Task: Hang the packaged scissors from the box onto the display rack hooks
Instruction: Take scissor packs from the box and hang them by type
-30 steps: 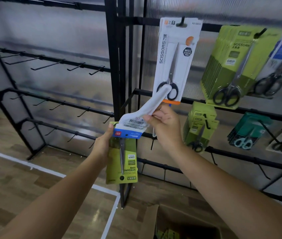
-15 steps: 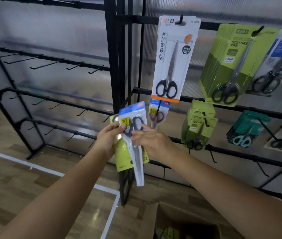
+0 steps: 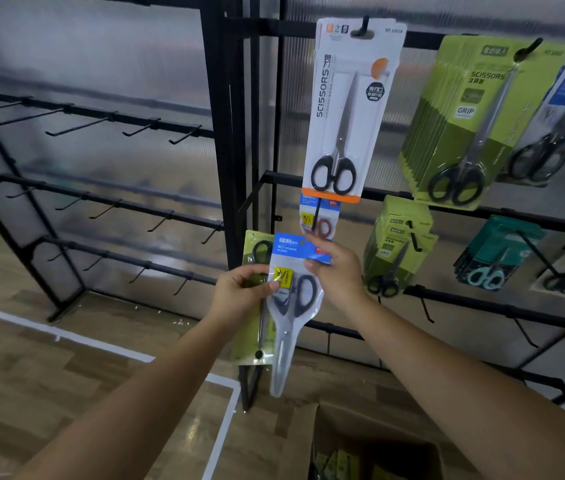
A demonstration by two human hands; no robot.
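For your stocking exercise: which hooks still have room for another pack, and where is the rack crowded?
Free: the bare hooks on the left rack's rails, left of the black post. Crowded: right section, with the white pack and green stack; both hands hold packs there.

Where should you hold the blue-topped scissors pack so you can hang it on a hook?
Probably by the flat blue card top, pinched from the right side as the right hand does now. The card is thin and stiff, and its hang hole sits up there, so keep fingers beside the hole. The left hand steadies the middle, by the yellow sticker, since the long pack hangs down.
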